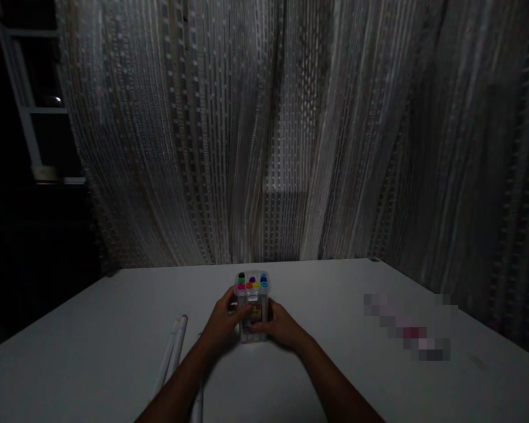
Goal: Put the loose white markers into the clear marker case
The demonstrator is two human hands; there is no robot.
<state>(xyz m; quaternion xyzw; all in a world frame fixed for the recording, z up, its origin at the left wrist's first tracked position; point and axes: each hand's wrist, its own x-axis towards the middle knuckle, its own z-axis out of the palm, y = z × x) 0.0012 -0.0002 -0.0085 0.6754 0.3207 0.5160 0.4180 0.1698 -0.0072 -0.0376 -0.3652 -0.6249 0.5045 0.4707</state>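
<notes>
A clear plastic case of markers [253, 296] stands upright on the white table, its lid closed over several coloured caps. My left hand [228, 314] wraps round the left side of the case, with the thumb across its front. From the right, my right hand [281, 324] grips the other side, its thumb also on the front near a small label. The fingers behind the case are hidden. Left of my left forearm lie white pens [173, 346] with long barrels, one with a red end. Another white pen [197, 402] is partly hidden under that forearm.
The white table [335, 305] runs back to a hanging striped curtain [247, 135]. At the right, a blurred-out object [408, 329] with a red patch lies on the tabletop. A dark window [48, 88] is at the far left. The room is dim.
</notes>
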